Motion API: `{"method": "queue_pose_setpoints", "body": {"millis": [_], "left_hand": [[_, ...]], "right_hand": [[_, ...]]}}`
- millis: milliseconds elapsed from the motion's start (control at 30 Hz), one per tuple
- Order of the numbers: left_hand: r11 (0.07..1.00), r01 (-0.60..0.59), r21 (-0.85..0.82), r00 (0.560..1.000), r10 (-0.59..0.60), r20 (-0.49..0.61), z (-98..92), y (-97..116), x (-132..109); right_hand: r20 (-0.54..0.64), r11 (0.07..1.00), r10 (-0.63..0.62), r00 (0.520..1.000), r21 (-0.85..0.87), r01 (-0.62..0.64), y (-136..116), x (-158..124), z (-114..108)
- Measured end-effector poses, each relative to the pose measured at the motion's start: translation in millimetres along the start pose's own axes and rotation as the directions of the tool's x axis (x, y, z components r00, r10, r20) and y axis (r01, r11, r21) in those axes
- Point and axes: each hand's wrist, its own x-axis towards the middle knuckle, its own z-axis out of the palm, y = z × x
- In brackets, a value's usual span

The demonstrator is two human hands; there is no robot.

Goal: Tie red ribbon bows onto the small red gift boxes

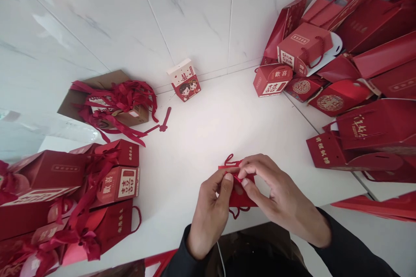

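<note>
Over white tabletop (208,134), nearly closed fingers (226,187) pinch a red box (241,199).

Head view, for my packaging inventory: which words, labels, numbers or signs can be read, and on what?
"歡喜": leftmost box of right pile; small box at left pile's right edge.
"囍": both those boxes, cartoon-face box, paler box in right pile.
Gold lettering and other small labels: too small or blurred.
Red packet between left hand and right hand: none readable.

Behind the brightly lit white surface (211,127), I see a glossy tiled wall (198,13) (white, with grey veining).
</note>
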Motion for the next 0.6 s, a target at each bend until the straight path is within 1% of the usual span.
{"method": "queue_pose_setpoints", "body": {"millis": [133, 233, 367, 433, 500, 600], "left_hand": [[0.999, -0.026, -0.021, 1.000, 0.026, -0.008, -1.4, 1.3, 0.1], [1.000, -0.012, -0.005, 1.000, 0.012, -0.007, -3.4, 0.5, -0.7], [1.000, 0.009, 0.020, 1.000, -0.009, -0.027, -5.3, -1.7, -0.8], [1.000, 0.007, 0.010, 1.000, -0.007, -0.019, -5.0, -2.4, -1.1], [1.000, -0.016, 0.016, 1.000, 0.016, -0.022, -3.6, -3.2, -2.0], [0.993, -0.084, 0.086, 0.992, 0.091, -0.083, -0.3, -6.3, -3.8]], "right_hand": [[0.065, 0.999, -0.051, 0.997, -0.002, 0.051, 3.6, -1.7, -0.7], [0.098, 0.998, -0.063, 0.993, -0.008, 0.064, 5.7, -2.3, -1.0], [0.089, 0.999, -0.041, 0.995, 0.030, 0.039, 7.9, -3.8, 1.1], [0.110, 0.998, -0.032, 0.993, 0.055, 0.026, 9.2, -3.7, 2.6], [0.133, 0.998, -0.054, 0.990, 0.050, 0.048, 10.9, -2.1, 3.7], [0.126, 0.995, -0.094, 0.988, -0.009, 0.096, 13.7, 1.2, 4.3]]}}
